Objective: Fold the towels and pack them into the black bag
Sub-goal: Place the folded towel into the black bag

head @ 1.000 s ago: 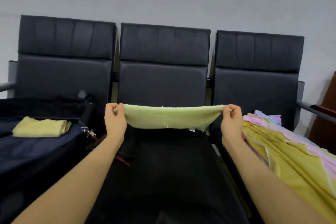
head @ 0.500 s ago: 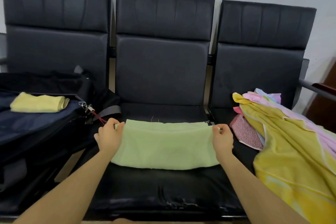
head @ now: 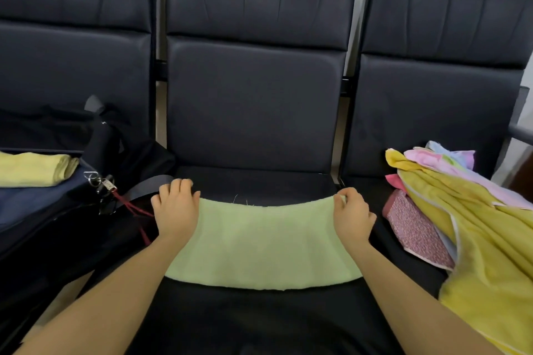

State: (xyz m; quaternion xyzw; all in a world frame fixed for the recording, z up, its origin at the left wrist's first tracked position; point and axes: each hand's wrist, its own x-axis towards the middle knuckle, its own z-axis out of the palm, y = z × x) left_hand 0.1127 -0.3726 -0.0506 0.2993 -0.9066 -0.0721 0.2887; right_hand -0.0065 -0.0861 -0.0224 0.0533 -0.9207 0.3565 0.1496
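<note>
The green towel [head: 259,242] lies flat, long axis running between both grips: right hand [head: 352,217] pinching its far corner, left hand [head: 176,210] resting loosely open on the other.

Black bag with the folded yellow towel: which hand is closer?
Left. The left hand is beside the black bag; the right hand is across the green towel.

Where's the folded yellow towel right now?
At the far left of the head view, the folded yellow towel lies in the open black bag on the left seat.
</note>
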